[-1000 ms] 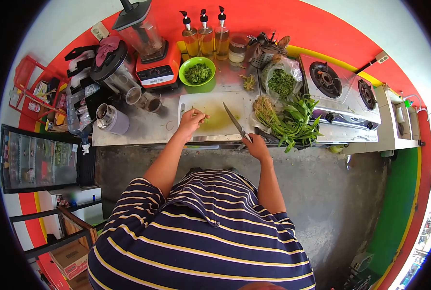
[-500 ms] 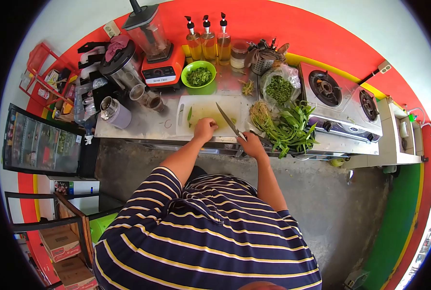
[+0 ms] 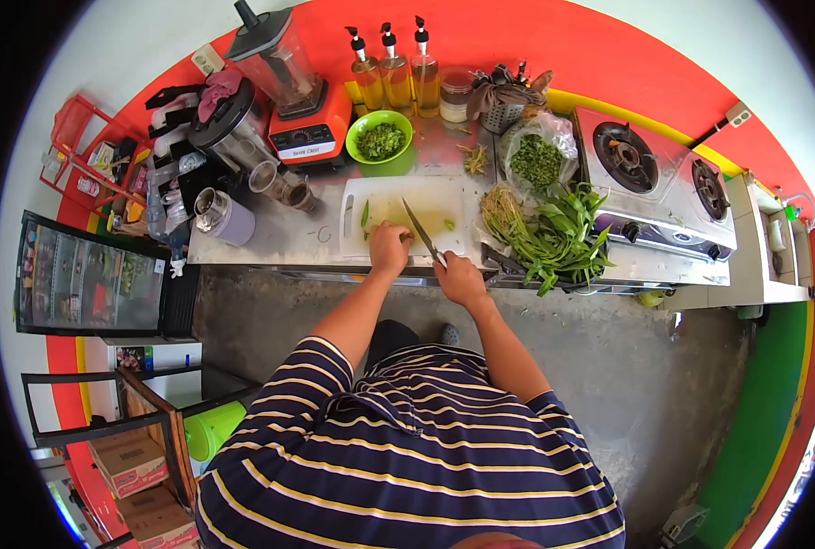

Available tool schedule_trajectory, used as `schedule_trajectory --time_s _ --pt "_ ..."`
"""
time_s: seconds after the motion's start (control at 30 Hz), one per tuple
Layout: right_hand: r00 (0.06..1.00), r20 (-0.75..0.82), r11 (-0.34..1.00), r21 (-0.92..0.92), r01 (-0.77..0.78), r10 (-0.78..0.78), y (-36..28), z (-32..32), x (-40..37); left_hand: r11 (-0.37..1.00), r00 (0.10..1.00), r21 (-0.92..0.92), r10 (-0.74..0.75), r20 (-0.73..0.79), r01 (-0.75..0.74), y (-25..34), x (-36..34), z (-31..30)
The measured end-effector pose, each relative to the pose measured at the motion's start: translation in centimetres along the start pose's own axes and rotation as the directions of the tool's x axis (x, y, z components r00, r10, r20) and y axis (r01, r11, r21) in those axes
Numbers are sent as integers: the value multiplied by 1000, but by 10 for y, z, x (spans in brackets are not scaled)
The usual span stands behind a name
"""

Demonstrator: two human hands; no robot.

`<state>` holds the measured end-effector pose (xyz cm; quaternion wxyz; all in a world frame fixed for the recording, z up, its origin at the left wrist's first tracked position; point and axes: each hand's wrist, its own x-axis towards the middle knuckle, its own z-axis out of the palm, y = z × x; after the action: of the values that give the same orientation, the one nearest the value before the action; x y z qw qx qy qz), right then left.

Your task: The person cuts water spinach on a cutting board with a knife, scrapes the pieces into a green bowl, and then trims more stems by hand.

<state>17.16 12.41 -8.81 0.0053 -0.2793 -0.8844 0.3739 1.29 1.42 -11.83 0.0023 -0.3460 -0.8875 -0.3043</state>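
My right hand (image 3: 461, 280) is wrapped round the handle of a kitchen knife (image 3: 418, 225), its blade slanting up and left over the white cutting board (image 3: 391, 190). Close to the blade, my left hand (image 3: 390, 250) rests at the board's near edge with its fingers pinched together; what they hold is mostly hidden. A green leaf piece (image 3: 364, 216) lies on the board left of the knife, and a smaller green scrap (image 3: 450, 225) lies to the right. Beside the board is a bunch of leafy greens (image 3: 563, 238) with pale roots.
Behind the board stands a green bowl (image 3: 405, 165) of chopped greens, near an orange blender (image 3: 309, 137) and several pump bottles (image 3: 394, 78). A plastic bag of chopped greens (image 3: 537, 163) sits beside the gas stove (image 3: 650, 174). Cups and a steel-topped jar (image 3: 225, 218) occupy the left.
My right hand has brought the knife leftward, nearer to my left hand, which stays at the board's near edge. The whole view has shifted slightly.
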Motion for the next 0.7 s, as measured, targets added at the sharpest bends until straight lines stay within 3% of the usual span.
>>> schedule_trajectory --time_s 0.13,0.33,0.4,0.5,0.57,0.7 --pt "999 -13 990 -137 -35 33 -22 14 0 997 995 -1 -80 -56 80 2 -1 -3" --pt "992 42 958 -267 -103 118 -36 36 -2 970 984 -170 -165 67 174 -5 -3 6" --pt "986 70 947 -294 -127 153 -32 44 5 985 997 -152 -82 -8 80 -8 -7 11" --pt "997 53 934 -355 -40 63 -26 45 20 989 994 -144 14 -105 -29 -8 -15 7" --pt "987 124 928 -369 -47 99 -33 34 24 986 993 -155 44 -109 -61 -9 -17 4" --pt "988 100 941 -328 -81 120 -37 37 7 982 993 -167 72 -92 -87 -25 -18 9"
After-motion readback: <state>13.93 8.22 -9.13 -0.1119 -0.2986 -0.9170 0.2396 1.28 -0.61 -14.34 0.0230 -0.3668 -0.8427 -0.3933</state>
